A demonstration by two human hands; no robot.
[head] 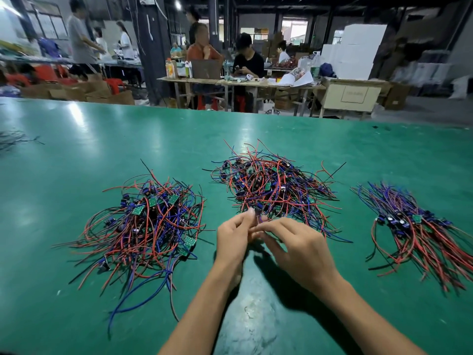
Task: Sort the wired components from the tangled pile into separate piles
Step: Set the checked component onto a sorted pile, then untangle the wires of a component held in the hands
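Three piles of red, blue and black wired components lie on the green table (102, 139). The tangled pile (273, 185) sits in the middle. A loose pile with small green boards (151, 226) lies to its left. A neater pile with wires lying side by side (419, 226) is at the right. My left hand (236, 237) and my right hand (297, 244) meet at the tangled pile's near edge. Both pinch one small dark wired component (259, 210) between their fingertips, its wires still running into the tangle.
A few stray black wires (15, 140) lie at the table's far left edge. Beyond the table's far edge are work tables (230, 82), cardboard boxes, white foam blocks (355, 52) and several people, seated and standing.
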